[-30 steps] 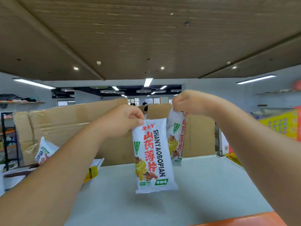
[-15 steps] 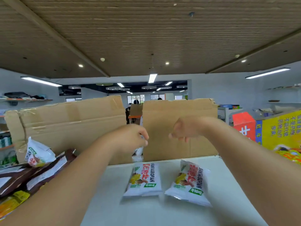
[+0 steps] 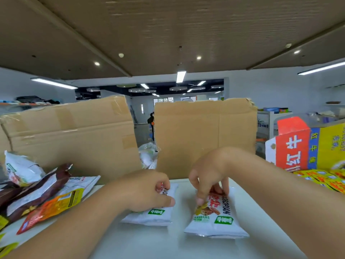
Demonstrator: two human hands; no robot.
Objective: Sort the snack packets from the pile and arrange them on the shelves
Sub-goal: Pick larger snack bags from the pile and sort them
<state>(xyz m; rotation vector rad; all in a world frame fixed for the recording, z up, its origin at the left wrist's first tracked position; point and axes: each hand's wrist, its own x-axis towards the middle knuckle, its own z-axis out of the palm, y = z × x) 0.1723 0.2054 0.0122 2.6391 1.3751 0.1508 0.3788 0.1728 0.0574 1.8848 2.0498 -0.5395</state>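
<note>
Showing the arranging step, head view: the left hand (image 3: 147, 189) curls its grip over the left packet (image 3: 158, 216) and the right hand (image 3: 209, 176) pinches the upper part of the right packet (image 3: 223, 220), both packets flat on the shelf (image 3: 186, 244) just before the cardboard panel (image 3: 203, 135). The pile (image 3: 46, 195) lies left of that panel. Next, probably: square both, release, reach for the pile.

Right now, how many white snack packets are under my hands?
2. The left packet lies under the left hand, the right packet beside it under the right hand. Others may be hidden in the pile.
</note>
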